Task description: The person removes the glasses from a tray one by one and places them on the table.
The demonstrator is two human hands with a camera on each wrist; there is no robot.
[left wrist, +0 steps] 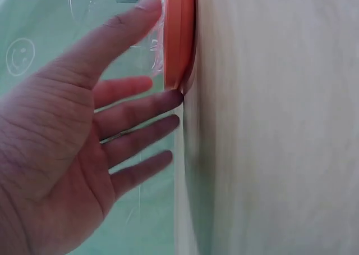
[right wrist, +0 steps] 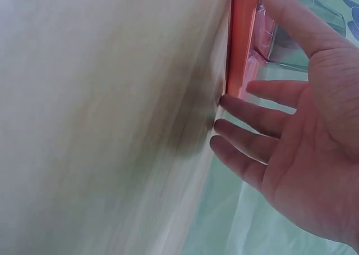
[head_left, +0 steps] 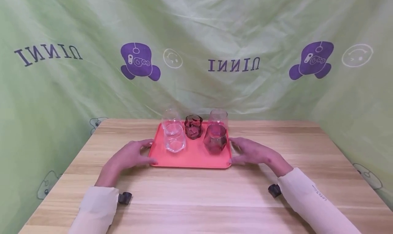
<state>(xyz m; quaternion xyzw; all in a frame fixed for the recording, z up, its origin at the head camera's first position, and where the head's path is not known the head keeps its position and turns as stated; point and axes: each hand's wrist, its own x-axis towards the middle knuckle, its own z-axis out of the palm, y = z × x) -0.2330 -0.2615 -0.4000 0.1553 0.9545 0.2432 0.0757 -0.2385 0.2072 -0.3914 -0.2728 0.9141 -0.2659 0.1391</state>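
Behind everything hangs a green fabric sheet (head_left: 196,26), printed with purple figures, smiling faces and reversed lettering. Before it stands my wood-grained desk (head_left: 196,200). On the desk, toward its far edge, lies the red tray (head_left: 190,158), between my two hands, bearing five glasses. A pale left sleeve (head_left: 99,201) and a pale right sleeve (head_left: 310,201) cover my forearms.

My left hand (head_left: 129,155) is at the tray's left side, its fingers (left wrist: 140,110) fairly straight and spread apart; one fingertip meets the tray's edge in the left wrist view, and the thumb is beside the rim. My right hand (head_left: 252,152) mirrors it on the right side, fingers (right wrist: 255,115) likewise apart and extended, a fingertip at the tray's edge.

Of the glasses, the dark faceted glass (head_left: 215,142) stands front right, nearest my right hand; the clear faceted glass (head_left: 175,142) stands front left. The back-left clear glass (head_left: 171,116) and the back-right tinted glass (head_left: 218,115) stand behind these. The small dark wavy glass (head_left: 193,127) stands between the two sides. Smallest are the black devices (head_left: 125,198), one at each of my wrists.
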